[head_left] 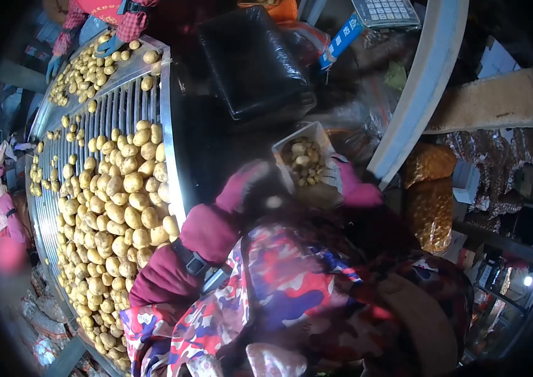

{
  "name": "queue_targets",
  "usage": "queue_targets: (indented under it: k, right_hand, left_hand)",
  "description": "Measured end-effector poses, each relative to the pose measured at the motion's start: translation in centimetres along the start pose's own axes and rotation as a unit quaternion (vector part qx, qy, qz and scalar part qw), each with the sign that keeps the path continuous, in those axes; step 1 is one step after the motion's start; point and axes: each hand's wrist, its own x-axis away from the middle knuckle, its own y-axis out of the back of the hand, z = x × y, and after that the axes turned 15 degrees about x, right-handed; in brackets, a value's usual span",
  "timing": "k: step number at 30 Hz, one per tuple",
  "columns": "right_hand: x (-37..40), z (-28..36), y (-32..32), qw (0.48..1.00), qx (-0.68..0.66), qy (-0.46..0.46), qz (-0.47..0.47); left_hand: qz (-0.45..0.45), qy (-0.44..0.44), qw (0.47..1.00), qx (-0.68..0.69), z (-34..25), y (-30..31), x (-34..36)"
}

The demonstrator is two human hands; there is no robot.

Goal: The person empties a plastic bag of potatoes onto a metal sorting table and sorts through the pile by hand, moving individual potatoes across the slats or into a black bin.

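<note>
A white rectangular bin [320, 134] with small potatoes [305, 162] in it stands ahead of me, slightly tilted in view. My right hand [340, 174], below a pink sleeve cuff, grips the bin's right side; part of its fingers is hidden. Between the bin and the sorting table, my left hand [252, 178] is smeared by motion, so its fingers and anything in them do not show clearly. Just below it is a small pale blurred spot. Many yellow potatoes [115, 213] are heaped on the slatted metal table [175, 166] to my left.
Across the table, a person's gloved hand [109, 47] reaches among potatoes. Another person's arm [4, 201] is at the far left. A black-wrapped box [251, 60], a curved metal beam [420, 88], a scale keypad [387, 11] and filled mesh sacks [428, 201] surround the bin.
</note>
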Motion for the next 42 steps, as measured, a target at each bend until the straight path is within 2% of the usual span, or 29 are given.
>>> queue_targets:
  k: [2, 3, 4, 5, 7, 8, 10, 11, 12, 14, 17, 20, 21, 23, 25, 28, 29, 32, 33, 36, 37, 40, 41, 42]
  right_hand:
    - [0.2, -0.5, 0.1, 1.0, -0.008, 0.002, -0.003]
    - [0.2, -0.8, 0.1, 1.0, -0.007, 0.005, -0.004]
    - [0.1, -1.1, 0.1, 1.0, -0.008, 0.004, -0.001]
    - [-0.1, -1.4, -0.3, 1.0, -0.003, 0.004, 0.003]
    - [-0.4, -1.7, -0.9, 1.0, 0.002, 0.008, 0.009]
    - [-1.1, -1.7, -1.1, 1.0, 0.009, 0.012, 0.014]
    - [-2.9, -1.1, -2.6, 0.999, 0.024, 0.023, 0.039]
    - [-3.6, -0.6, -3.4, 0.998, 0.033, 0.031, 0.052]
    - [-4.0, -0.1, -4.3, 0.996, 0.045, 0.042, 0.063]
    - [-4.7, 1.0, -6.6, 0.991, 0.083, 0.075, 0.079]
    - [-4.2, 3.7, -13.1, 0.961, 0.227, 0.154, 0.045]
    - [3.0, 6.4, -25.5, 0.924, 0.321, 0.208, -0.015]
    - [2.3, 6.7, -26.6, 0.902, 0.365, 0.231, 0.011]
    - [1.0, 7.6, -29.2, 0.826, 0.435, 0.354, 0.055]
    - [0.1, 8.0, -33.1, 0.696, 0.462, 0.541, 0.095]
    - [-1.1, 9.9, -39.4, 0.494, 0.541, 0.675, 0.087]
    - [-1.3, 10.3, -41.1, 0.463, 0.573, 0.673, 0.063]
    - [-3.5, 11.1, -46.0, 0.401, 0.584, 0.698, 0.101]
    - [-4.5, 11.2, -47.2, 0.379, 0.61, 0.688, 0.11]
    - [-6.4, 9.8, -49.0, 0.327, 0.7, 0.627, 0.098]
    - [-6.5, 9.7, -49.1, 0.298, 0.71, 0.631, 0.098]
    - [-6.5, 9.5, -49.0, 0.269, 0.73, 0.622, 0.095]
    - [-6.5, 9.5, -49.0, 0.268, 0.737, 0.614, 0.095]
    - [-6.3, 9.5, -49.1, 0.271, 0.734, 0.615, 0.1]
  left_hand:
    - [-0.016, -0.026, 0.996, 0.08, -0.6, 1.8, 1.3]
    - [-0.019, -0.169, 0.981, -0.09, -2.0, 0.9, 3.1]
    - [-0.073, -0.304, 0.914, -0.26, -3.4, 0.0, 4.9]
    - [-0.19, -0.209, 0.959, 0.018, -4.1, 0.4, 7.1]
    - [-0.244, -0.319, 0.913, -0.065, -5.7, 4.5, 9.4]
    - [-0.282, -0.379, 0.877, -0.084, -6.5, 5.7, 11.1]
    - [-0.328, -0.463, 0.794, -0.218, -6.6, 10.2, 15.1]
    - [-0.361, -0.496, 0.693, -0.379, -6.5, 13.1, 16.8]
    - [-0.4, -0.467, 0.611, -0.499, -6.9, 13.0, 19.0]
    - [-0.463, -0.345, 0.426, -0.697, -7.2, 14.3, 22.0]
    - [-0.471, -0.223, 0.379, -0.765, -6.1, 16.5, 23.3]
    - [-0.48, -0.195, 0.431, -0.739, -6.3, 14.9, 22.5]
    - [-0.486, -0.192, 0.438, -0.732, -6.5, 13.6, 22.5]
    - [-0.486, -0.194, 0.44, -0.73, -6.5, 13.7, 22.4]
    - [-0.482, -0.184, 0.452, -0.728, -6.8, 14.0, 22.7]
    - [-0.494, -0.183, 0.456, -0.717, -6.6, 14.0, 22.6]
    - [-0.501, -0.176, 0.461, -0.711, -6.7, 13.5, 22.5]
    - [-0.503, -0.145, 0.464, -0.714, -7.2, 12.9, 22.4]
    - [-0.502, -0.139, 0.458, -0.72, -7.4, 13.0, 22.3]
    - [-0.444, -0.127, 0.509, -0.727, -9.8, 12.8, 22.2]
    - [-0.436, -0.115, 0.497, -0.741, -10.5, 13.4, 21.8]
    - [-0.409, -0.154, 0.57, -0.696, -14.2, 14.6, 20.0]
    - [-0.404, -0.125, 0.622, -0.659, -15.9, 14.8, 19.4]
    - [-0.422, -0.184, 0.58, -0.672, -16.8, 15.8, 18.4]
